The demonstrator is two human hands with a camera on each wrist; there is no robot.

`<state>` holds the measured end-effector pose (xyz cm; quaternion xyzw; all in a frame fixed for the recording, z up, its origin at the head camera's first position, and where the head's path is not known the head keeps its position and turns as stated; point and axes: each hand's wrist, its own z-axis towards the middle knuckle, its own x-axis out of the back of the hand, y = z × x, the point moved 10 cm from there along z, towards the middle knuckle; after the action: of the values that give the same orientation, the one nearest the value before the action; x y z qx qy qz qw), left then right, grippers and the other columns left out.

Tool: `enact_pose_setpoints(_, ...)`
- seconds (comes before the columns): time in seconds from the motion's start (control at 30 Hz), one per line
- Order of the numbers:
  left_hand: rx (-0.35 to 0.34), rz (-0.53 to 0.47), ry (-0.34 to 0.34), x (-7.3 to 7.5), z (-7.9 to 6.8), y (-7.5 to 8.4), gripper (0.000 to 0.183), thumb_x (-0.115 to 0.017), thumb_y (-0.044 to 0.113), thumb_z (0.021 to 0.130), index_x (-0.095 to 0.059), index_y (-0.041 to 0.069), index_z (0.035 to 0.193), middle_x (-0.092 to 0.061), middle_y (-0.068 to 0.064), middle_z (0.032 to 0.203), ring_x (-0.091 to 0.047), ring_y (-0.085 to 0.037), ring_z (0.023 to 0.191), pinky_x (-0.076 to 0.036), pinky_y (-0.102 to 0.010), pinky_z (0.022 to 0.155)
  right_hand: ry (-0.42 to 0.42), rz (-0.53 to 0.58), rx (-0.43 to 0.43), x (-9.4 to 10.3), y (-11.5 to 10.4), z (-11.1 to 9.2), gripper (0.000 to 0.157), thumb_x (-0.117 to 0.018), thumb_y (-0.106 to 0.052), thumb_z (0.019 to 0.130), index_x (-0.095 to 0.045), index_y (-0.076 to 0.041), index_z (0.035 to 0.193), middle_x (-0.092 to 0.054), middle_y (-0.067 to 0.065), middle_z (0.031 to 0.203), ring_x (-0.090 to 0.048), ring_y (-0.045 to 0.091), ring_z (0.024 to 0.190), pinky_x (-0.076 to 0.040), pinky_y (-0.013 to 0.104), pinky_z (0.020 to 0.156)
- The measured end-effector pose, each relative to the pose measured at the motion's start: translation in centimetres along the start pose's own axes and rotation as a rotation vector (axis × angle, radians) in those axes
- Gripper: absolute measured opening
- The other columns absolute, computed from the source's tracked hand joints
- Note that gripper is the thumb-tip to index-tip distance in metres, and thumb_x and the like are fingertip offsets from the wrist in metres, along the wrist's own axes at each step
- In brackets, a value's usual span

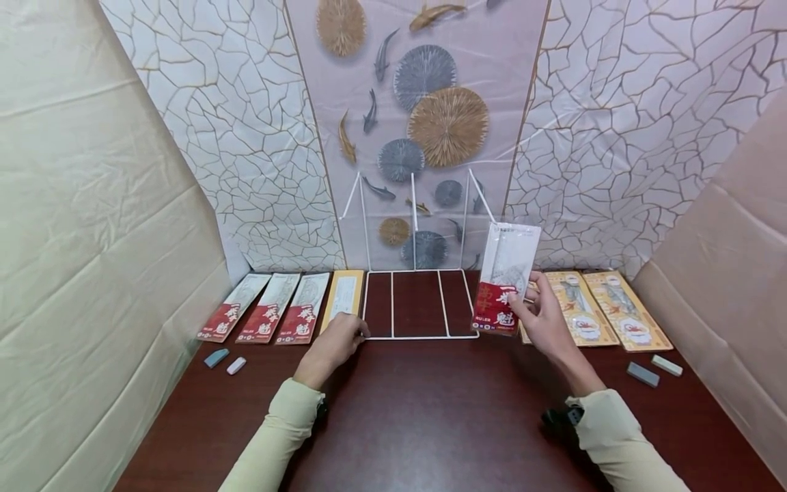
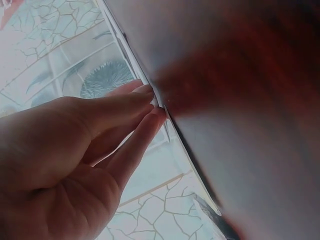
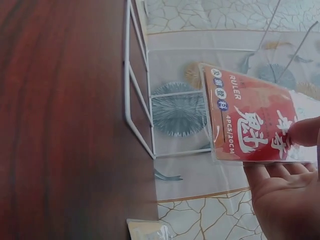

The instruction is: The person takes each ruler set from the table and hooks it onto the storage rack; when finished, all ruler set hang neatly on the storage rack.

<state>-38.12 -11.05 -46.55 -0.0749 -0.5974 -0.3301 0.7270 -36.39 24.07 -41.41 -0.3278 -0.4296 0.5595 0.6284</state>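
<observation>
My right hand (image 1: 544,321) grips a ruler set in a clear packet (image 1: 509,277), thumb in front and fingers behind. The packet stands upright, raised over the right side of a white wire rack (image 1: 421,337). Its red end, printed "RULER", faces down in the head view. In the right wrist view the ruler set (image 3: 245,120) is apart from the wires. My left hand (image 1: 335,345) pinches the rack's front left wire; in the left wrist view, thumb and fingers (image 2: 142,97) meet at that wire. The rack has three slots, with no packet seen in them.
Several red-and-white ruler packs (image 1: 267,309) lie at the left, beside a yellow pack (image 1: 341,294). Yellow packs (image 1: 627,311) lie at the right. A blue eraser (image 1: 216,358) and white eraser (image 1: 236,366) sit front left; grey (image 1: 643,374) and white (image 1: 667,365) blocks front right.
</observation>
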Motion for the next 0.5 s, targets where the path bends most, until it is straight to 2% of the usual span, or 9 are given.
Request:
enact_pose_setpoints(0.3, 0.029, 0.01, -0.002, -0.3, 0.2, -0.6, 0.015, -0.074, -0.004, 0.082, -0.079, 0.01, 0.082, -0.077, -0.001, 0.085, -0.072, -0.02, 0.083, -0.058, -0.036, 0.077, -0.091, -0.029, 0.056, -1.5, -0.6, -1.4, 0.033, -0.053, -0.009, 0.103, -0.037, -0.002, 0.13, -0.068, 0.03, 0.111, -0.075, 0.02, 0.084, -0.062, 0.041, 0.066)
enact_pose_setpoints(0.5, 0.039, 0.001, -0.015, -0.2, 0.3, -0.7, 0.014, -0.074, -0.003, 0.082, -0.079, 0.01, 0.082, -0.077, -0.002, 0.085, -0.071, -0.02, 0.083, -0.058, -0.038, 0.078, -0.084, -0.057, 0.091, -1.8, -1.6, -1.4, 0.033, -0.055, -0.008, 0.102, -0.04, -0.001, 0.13, -0.07, 0.03, 0.11, -0.076, 0.02, 0.083, -0.061, 0.038, 0.066)
